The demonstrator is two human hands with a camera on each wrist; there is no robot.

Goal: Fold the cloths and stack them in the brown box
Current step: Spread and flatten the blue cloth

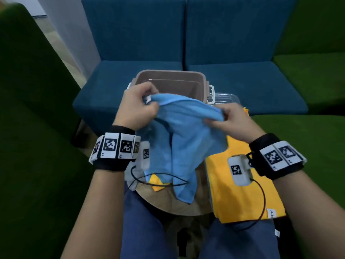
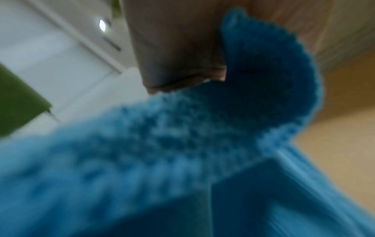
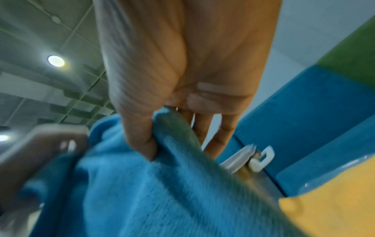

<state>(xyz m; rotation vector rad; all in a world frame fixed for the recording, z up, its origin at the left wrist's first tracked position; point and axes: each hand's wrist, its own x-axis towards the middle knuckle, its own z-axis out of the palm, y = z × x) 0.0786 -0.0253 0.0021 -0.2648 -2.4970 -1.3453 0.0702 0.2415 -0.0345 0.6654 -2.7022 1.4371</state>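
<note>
Fingers (image 1: 149,107) of the left hand (image 1: 137,109) are curled tight on one upper corner of the blue cloth (image 1: 183,139), beside its white tag; the right hand (image 1: 232,121) pinches the opposite end of the same top edge between thumb and fingertips, a grip the right wrist view confirms. Taking the brown box (image 1: 170,79) as landmark: the cloth is held up just in front of the box's near rim, its stretched top edge running roughly parallel to that rim and sloping down toward the right hand. Below this edge the cloth hangs crumpled and unfolded toward the round table (image 1: 177,208) in front of the box. The left hand is the nearer to the box, overlapping its near-left corner; the right hand is further forward and to the box's right, above the yellow cloth (image 1: 242,199) lying flat there. The box interior appears empty, so folding is judged to be at an early stage.
</note>
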